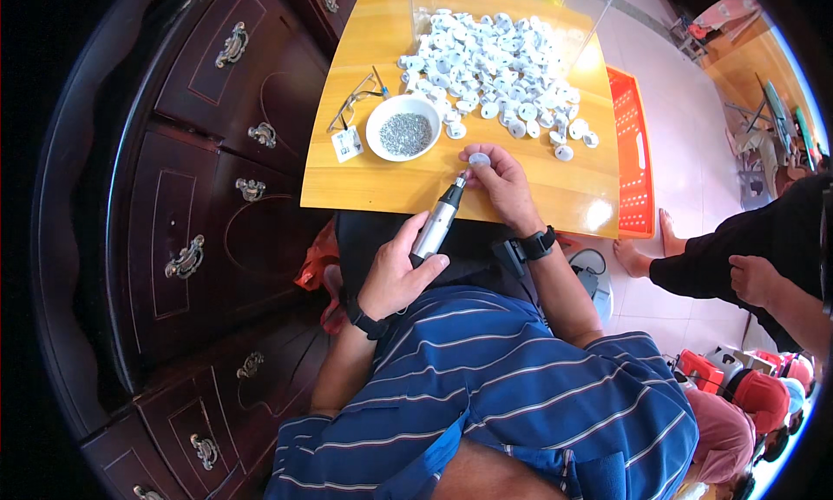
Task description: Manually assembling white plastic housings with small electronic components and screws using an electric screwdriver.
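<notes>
Clearly, the relation that matters most is between the tip of a silver-and-black, cylindrical screwdriver-like tool and a small white round piece, seemingly plastic. The left hand is wrapped around the tool; its long axis slants away from the body and toward the right, so the tip lies just beside the piece. Whether they touch, I cannot tell. The right hand, which is nearer to the piece, pinches it between thumb and fingers above the yellow wooden table. The tool crosses the table's near edge. To the left of the piece stands a white round bowl of tiny metal parts; beyond lies a pile of similar white pieces. Open surface remains toward the right edge.
</notes>
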`<state>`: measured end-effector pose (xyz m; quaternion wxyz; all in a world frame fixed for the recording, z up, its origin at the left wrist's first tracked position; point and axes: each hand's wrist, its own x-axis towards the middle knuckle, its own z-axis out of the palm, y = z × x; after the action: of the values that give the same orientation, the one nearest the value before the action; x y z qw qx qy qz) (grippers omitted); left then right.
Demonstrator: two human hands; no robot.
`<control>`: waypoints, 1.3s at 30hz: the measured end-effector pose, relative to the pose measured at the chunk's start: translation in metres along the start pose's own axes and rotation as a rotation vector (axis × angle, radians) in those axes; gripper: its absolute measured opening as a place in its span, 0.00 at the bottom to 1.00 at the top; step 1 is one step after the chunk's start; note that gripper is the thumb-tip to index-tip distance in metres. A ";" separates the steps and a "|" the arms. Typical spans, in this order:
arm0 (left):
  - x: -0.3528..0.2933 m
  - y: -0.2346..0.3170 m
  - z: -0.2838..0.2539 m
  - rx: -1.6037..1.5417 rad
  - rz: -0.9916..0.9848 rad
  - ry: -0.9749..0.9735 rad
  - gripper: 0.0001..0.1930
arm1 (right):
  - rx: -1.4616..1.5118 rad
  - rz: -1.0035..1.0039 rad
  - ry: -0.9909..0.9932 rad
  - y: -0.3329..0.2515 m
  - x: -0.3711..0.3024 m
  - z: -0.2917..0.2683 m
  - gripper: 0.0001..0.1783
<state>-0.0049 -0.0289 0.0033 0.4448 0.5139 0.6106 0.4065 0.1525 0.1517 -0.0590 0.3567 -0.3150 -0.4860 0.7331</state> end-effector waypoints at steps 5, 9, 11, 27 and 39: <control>0.002 -0.001 0.000 -0.009 -0.008 -0.010 0.33 | -0.015 -0.010 0.015 0.000 0.000 0.002 0.12; 0.003 -0.002 -0.001 -0.018 -0.014 -0.020 0.33 | -0.028 -0.024 0.023 0.000 -0.001 0.003 0.11; 0.003 -0.002 -0.001 -0.023 -0.028 -0.022 0.33 | -0.041 -0.034 0.018 0.000 -0.001 0.003 0.11; 0.003 -0.014 0.002 -0.037 -0.033 -0.025 0.31 | -0.137 -0.074 0.044 0.002 -0.004 0.006 0.10; 0.006 -0.018 0.005 -0.153 -0.048 -0.020 0.28 | -0.141 -0.084 0.003 0.008 -0.003 0.000 0.10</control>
<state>-0.0051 -0.0255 -0.0164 0.4984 0.4678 0.5853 0.4362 0.1525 0.1466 -0.0663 0.3648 -0.3196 -0.5489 0.6808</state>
